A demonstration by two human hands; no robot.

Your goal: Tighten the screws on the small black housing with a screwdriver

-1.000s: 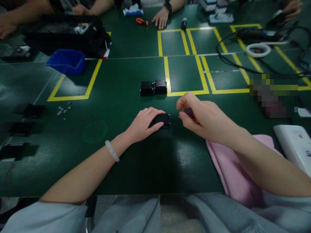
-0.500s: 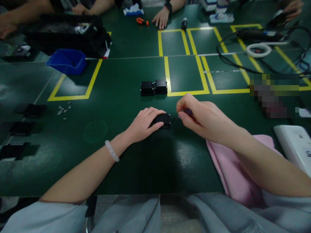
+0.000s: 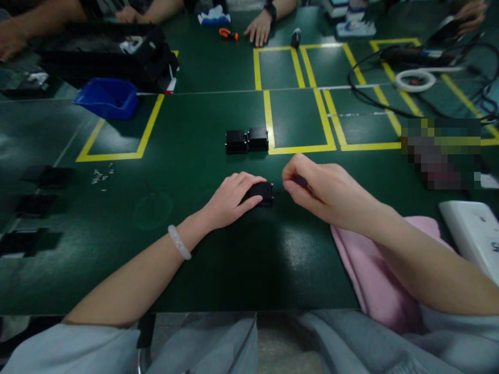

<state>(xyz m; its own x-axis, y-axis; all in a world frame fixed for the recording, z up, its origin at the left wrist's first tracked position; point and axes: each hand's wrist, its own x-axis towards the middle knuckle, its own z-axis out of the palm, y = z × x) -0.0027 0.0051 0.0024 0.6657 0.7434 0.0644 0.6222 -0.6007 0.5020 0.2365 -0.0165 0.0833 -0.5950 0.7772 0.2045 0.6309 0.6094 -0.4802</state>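
Observation:
My left hand point(image 3: 236, 199) grips a small black box-shaped part point(image 3: 262, 193) on the green table, thumb on the near side and fingers over the far side. A small metal screw end shows on the part's right face. My right hand point(image 3: 317, 187) is closed round a screwdriver, its thin dark shaft point(image 3: 278, 192) pointing left at that face. Most of the handle is hidden in the fingers. Farther back stand two similar black parts point(image 3: 247, 141), side by side. Several small screws point(image 3: 102, 175) lie loose to the left.
More black parts point(image 3: 36, 206) sit at the left edge. A blue scoop-shaped bin point(image 3: 107, 98) stands before a black crate point(image 3: 105, 62). A pink cloth point(image 3: 362, 270) and white device point(image 3: 470, 228) are at right. Across the table is a co-worker's hand point(image 3: 259, 28) near an orange-handled tool point(image 3: 228, 35).
My right hand has turned slightly and its fingertips have shifted a little left and down along the screwdriver. My left hand and the black part stay in place.

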